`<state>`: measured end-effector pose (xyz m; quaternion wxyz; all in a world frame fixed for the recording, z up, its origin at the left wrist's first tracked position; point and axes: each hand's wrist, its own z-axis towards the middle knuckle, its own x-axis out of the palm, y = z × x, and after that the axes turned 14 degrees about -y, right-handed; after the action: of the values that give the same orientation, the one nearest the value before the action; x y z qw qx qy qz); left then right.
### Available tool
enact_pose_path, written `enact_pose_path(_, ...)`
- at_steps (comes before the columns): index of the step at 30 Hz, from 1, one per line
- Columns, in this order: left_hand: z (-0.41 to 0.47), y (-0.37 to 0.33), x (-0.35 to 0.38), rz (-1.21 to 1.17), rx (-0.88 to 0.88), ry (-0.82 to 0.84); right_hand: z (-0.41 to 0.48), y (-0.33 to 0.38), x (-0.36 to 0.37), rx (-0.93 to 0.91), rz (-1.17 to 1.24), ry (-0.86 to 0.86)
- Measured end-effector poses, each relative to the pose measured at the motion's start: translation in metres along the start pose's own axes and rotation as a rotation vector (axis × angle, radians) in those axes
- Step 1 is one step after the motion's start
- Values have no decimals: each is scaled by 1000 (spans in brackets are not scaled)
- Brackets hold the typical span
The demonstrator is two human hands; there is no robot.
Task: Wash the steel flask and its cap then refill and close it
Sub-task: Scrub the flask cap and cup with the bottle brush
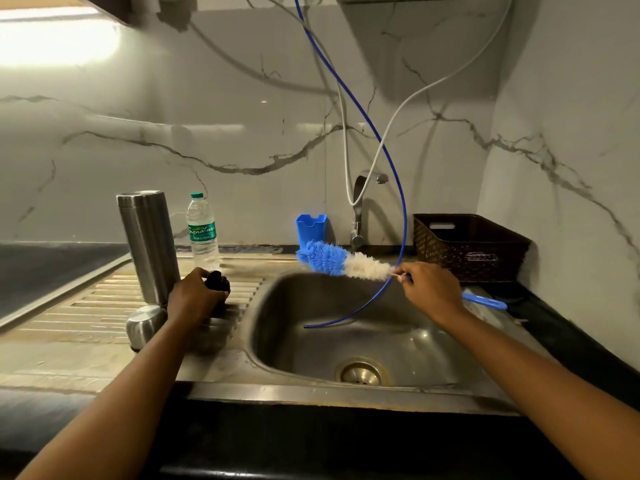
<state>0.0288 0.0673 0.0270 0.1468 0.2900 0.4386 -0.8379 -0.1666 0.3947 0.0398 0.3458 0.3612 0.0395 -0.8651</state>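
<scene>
The left hand (194, 292) is curling around a small dark piece (218, 282), probably the flask's stopper, on the ribbed draining board (86, 306) at nine o'clock from the sink (277, 306). The right hand (427, 289) is pinching the bottle brush (343, 263) by its wire neck. The bristles are pointing toward nine o'clock above the basin and the blue grip is trailing out toward four o'clock.

The steel flask (149, 244) is standing upright on the board at ten o'clock from the left hand. Its domed steel cap (145, 322) is lying at eight o'clock, and a plastic water bottle (202, 233) is standing at twelve.

Scrubbing looks to be just starting. To do it well:
- The right hand should slide back onto the blue grip for leverage, since pinching the wire is giving little control.
- The dark piece should come over the basin, so the runoff is falling into the sink and not onto the board.
- The hanging blue tube (398, 202) is crossing just beside the right fingers and could snag the bristles.
- The flask is tall and narrow and will likely tip unless a hand is steadying it.
</scene>
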Motion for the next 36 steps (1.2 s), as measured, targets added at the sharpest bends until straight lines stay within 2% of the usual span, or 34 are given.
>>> enact_pose_path(8, -1, -3, -2, 141, 41, -12, 35, 39, -11, -241, -166, -70)
enact_pose_path(10, -2, -10, -2, 154, 175, -116, 53, 55, -21, -314, -216, -103)
enact_pose_path(12, -3, -19, 2, 111, 420, -200, 76, 73, -29, -385, -277, -147)
enact_pose_path(14, -5, -25, 12, 105, 665, -160, 105, 90, -34, -410, -402, -131)
enact_pose_path(15, -6, -27, 19, 118, 715, -99, 121, 98, -35, -417, -473, -124)
enact_pose_path(18, -8, -22, 38, 215, 691, 129, 164, 117, -38, -456, -611, -137)
enact_pose_path(20, -3, -15, 45, 277, 668, 225, 189, 123, -32, -466, -654, -111)
enact_pose_path(24, 7, -8, 48, 418, 688, 243, 228, 133, -10, -491, -731, -21)
enact_pose_path(29, 9, -9, 48, 563, 742, 311, 257, 133, 34, -680, -803, -40)
enact_pose_path(36, 7, -6, 53, 437, 696, 510, 288, 134, 93, -833, -815, -127)
